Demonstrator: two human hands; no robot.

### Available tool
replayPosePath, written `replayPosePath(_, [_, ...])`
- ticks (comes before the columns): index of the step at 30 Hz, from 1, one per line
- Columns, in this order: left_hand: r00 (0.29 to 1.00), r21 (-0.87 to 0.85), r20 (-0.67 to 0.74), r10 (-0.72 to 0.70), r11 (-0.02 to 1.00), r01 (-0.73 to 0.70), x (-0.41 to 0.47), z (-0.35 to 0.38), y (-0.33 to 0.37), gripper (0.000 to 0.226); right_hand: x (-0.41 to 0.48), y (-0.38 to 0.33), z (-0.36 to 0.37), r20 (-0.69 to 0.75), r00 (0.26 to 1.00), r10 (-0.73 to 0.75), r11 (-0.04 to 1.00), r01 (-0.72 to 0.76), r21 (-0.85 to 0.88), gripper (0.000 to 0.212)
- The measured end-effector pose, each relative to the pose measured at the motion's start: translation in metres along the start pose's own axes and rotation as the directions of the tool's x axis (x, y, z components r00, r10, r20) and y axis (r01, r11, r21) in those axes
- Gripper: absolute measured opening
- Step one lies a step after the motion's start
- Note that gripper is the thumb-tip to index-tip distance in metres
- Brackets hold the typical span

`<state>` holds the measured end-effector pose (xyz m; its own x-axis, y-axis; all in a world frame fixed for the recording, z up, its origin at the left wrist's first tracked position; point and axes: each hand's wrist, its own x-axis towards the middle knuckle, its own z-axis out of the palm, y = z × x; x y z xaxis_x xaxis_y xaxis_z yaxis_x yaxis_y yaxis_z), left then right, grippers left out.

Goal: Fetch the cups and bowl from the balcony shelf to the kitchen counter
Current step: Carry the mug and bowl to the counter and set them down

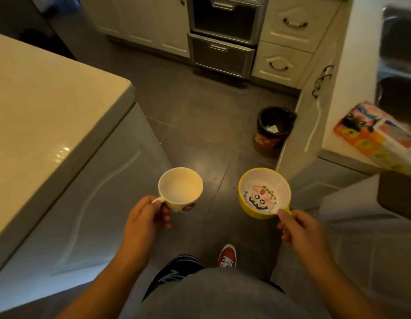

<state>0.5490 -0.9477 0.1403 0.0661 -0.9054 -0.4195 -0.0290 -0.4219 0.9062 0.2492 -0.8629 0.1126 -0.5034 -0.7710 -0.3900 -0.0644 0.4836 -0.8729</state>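
Between two counters, mid-aisle: I log this as the carry step, w/ one cup and the bowl in hand, neither set down yet. L hand [144, 212] pinches the handle of the white cup [180, 188], fingers curled under it; cup upright over the floor. R hand [298, 226] grips the stub handle of the yellow bowl [264, 192], thumb on top, bowl level, cartoon print facing up. Forearms extended fwd, well apart. Next move, my judgement: turn to the L counter [39, 107], nearest the cup, and lower each w/o tipping.
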Motion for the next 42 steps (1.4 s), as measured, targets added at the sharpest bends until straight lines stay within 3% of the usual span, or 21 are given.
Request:
replayPosePath(7, [0.998, 0.015, -0.047, -0.045, 0.999, 0.046, 0.08, 0.006, 0.024, 0.042, 0.118, -0.064, 0.037, 0.063, 0.998, -0.031, 0.999, 0.033, -0.035, 0.027])
replayPosePath(11, [0.997, -0.001, -0.041, -0.059, 0.998, 0.059, 0.151, 0.023, 0.044, 0.039, 0.18, -0.095, 0.063, 0.053, 0.998, -0.033, 0.999, 0.035, -0.038, 0.03])
replayPosePath(17, [0.997, -0.084, 0.061, -0.041, 0.995, 0.046, 0.261, 0.068, 0.098, 0.029, 0.257, -0.145, 0.073, 0.025, 0.999, -0.035, 0.995, 0.037, -0.091, 0.031])
replayPosePath(29, [0.982, -0.034, 0.188, -0.012, 0.999, 0.019, 0.459, 0.2, 0.187, 0.035, 0.413, -0.203, 0.043, -0.057, 0.996, 0.068, 0.994, -0.072, -0.08, 0.032])
replayPosePath(35, [0.997, 0.002, 0.075, -0.027, 1.0, 0.027, 0.536, 0.232, 0.225, 0.031, 0.529, -0.251, 0.051, 0.033, 0.999, 0.025, 0.992, -0.021, -0.123, 0.034])
replayPosePath(42, [0.987, -0.087, -0.153, -0.041, 0.996, 0.028, 0.574, 0.211, 0.256, 0.035, 0.648, -0.328, 0.121, 0.288, 0.955, -0.071, 0.979, 0.121, -0.161, 0.037])
